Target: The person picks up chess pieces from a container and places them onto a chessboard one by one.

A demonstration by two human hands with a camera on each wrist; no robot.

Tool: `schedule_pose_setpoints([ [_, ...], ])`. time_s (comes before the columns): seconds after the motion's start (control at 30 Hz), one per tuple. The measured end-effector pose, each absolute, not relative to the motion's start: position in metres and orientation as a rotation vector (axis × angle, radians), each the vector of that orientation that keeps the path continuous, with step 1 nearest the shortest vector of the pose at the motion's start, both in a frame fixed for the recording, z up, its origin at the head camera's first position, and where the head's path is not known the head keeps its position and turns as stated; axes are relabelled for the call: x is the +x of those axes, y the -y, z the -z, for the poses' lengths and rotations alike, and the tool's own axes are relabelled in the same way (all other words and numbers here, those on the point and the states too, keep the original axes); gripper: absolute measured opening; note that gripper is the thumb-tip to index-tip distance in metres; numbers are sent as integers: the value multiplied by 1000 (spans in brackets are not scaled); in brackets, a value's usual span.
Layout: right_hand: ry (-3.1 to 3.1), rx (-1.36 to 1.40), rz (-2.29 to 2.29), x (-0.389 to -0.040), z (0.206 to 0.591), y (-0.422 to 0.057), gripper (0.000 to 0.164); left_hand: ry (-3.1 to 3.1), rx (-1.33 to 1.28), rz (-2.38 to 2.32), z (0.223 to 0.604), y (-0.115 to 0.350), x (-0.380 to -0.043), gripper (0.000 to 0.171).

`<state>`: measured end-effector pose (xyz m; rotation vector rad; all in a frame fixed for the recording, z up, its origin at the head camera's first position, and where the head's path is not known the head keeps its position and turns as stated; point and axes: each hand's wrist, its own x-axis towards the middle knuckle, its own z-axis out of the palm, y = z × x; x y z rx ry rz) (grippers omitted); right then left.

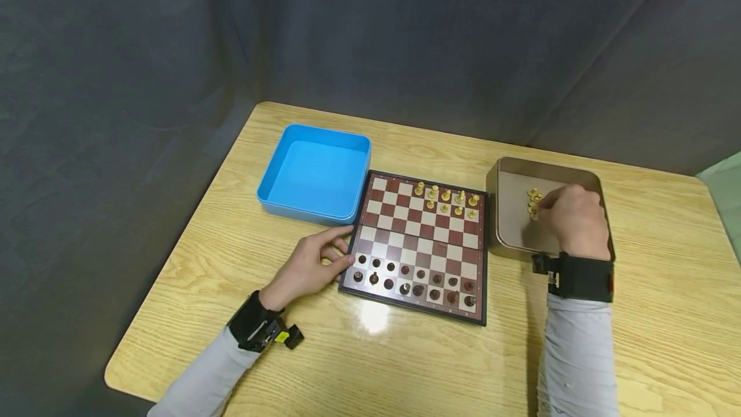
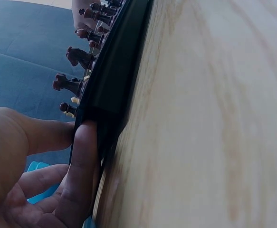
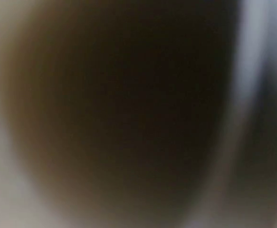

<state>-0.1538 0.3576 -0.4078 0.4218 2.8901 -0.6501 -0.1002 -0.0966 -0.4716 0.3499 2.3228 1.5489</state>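
A folding chessboard (image 1: 399,230) lies on the table. Dark chess pieces (image 1: 404,288) stand in two rows along its near side, and several pale gold ones (image 1: 446,195) fill the far right part. My left hand (image 1: 309,266) grips the board's left edge near the corner; in the left wrist view its fingers (image 2: 83,156) press against the dark rim beside a rook (image 2: 68,85). Inside the metal tin (image 1: 498,237), my right hand (image 1: 576,221) is lowered over loose gold pieces (image 1: 532,193). Its fingertips are hidden, so I cannot tell whether it holds one.
A blue square box (image 1: 315,176) sits at the board's far left corner. The tin stands close against the board's right side. Dark cloth (image 1: 405,50) hangs behind the wooden table (image 1: 440,365). The right wrist view is mostly dark blur.
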Motion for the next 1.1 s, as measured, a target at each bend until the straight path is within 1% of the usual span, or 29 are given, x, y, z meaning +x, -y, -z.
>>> schedule_pose_setpoints([
  [0.13, -2845, 440, 646, -154, 409, -359, 25, -2325, 348, -1546, 472, 96, -100, 59],
  [0.57, -2861, 450, 671, -154, 411, -357, 18, -2329, 356, -1544, 473, 97, -101, 59],
  [1.1, -2862, 461, 669, -155, 410, -356, 18, -2336, 346, -1537, 472, 96, -102, 59],
])
